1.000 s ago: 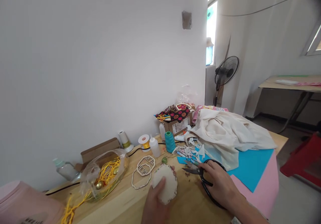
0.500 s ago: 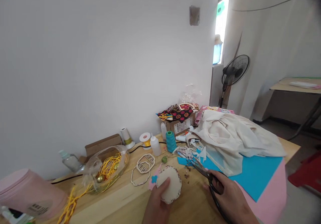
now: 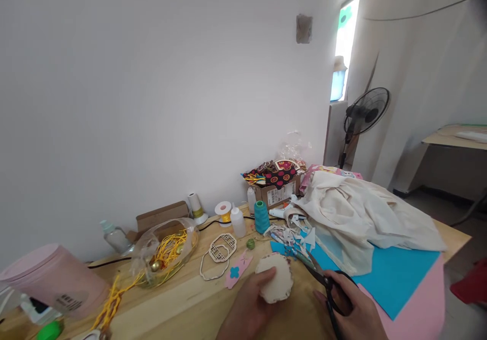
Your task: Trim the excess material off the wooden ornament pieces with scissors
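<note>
A round cream disc [image 3: 277,280] with a rough, mottled edge is pinched in my left hand [image 3: 251,299], thumb on its face. What the disc is made of I cannot tell. My right hand [image 3: 355,302] grips black-handled scissors [image 3: 326,282], blades pointing up and left near the disc's right edge. Just beyond the blades lies a heap of pale fabric scraps [image 3: 291,234]. Left of the disc is a pink piece with a blue flower shape [image 3: 235,273]. Behind that sits a wooden lattice frame [image 3: 222,247] beside a thin wooden outline.
Cream cloth [image 3: 350,198] lies over blue sheet [image 3: 403,274] and pink sheet [image 3: 426,299] at the right. Along the wall stand a teal thread cone [image 3: 261,218], a squeeze bottle [image 3: 238,223] and a box [image 3: 281,194]. A pink bin [image 3: 57,281] stands left.
My left hand has moved right with the disc, closer to the scissors. The pink piece beside it shows more fully. The view has shifted slightly.
</note>
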The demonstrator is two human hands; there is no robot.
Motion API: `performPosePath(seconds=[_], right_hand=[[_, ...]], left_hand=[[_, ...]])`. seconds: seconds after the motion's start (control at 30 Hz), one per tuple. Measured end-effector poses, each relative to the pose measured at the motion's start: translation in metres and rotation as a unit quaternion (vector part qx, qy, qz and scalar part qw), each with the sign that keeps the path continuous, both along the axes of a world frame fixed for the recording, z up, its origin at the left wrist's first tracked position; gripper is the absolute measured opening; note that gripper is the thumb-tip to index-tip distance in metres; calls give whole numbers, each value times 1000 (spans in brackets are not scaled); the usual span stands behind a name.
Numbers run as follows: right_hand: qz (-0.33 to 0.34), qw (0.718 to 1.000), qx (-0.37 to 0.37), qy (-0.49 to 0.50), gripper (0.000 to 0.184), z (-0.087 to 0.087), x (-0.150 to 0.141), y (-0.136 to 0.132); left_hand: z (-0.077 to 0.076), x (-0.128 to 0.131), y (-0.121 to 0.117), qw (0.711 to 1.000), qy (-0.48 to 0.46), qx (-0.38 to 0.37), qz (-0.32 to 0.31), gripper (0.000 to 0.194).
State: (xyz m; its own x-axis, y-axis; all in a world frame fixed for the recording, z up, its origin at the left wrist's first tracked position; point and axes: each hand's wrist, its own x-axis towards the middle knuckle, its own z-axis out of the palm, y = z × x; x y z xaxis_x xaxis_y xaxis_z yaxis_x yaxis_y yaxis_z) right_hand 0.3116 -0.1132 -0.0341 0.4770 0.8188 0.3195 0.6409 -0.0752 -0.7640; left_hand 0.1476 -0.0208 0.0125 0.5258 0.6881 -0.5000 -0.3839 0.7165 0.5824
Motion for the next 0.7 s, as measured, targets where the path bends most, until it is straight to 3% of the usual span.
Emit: performPosePath(seconds=[0.07, 0.27, 0.37, 0.5, 0.6, 0.7], right_hand=[[0, 1000, 13, 23, 35, 2, 0, 0], [28, 984, 7, 176, 37, 16, 0, -1], [80, 955, 1, 287, 38, 22, -7, 5], [151, 900, 33, 407, 33, 29, -34, 27], [144, 872, 30, 467, 35, 35, -58, 39], [111, 844, 45, 522, 38, 36, -81, 42]], left_hand=[[0, 6, 3, 999, -3, 10, -37, 23], [14, -2, -3, 990, 48, 127, -30, 28], [17, -17, -10, 972, 90, 209, -63, 31], [7, -27, -13, 955, 91, 274, -71, 30], [-6, -27, -18, 975, 35, 217, 2, 34], [-20, -29, -27, 981, -109, 127, 101, 40]])
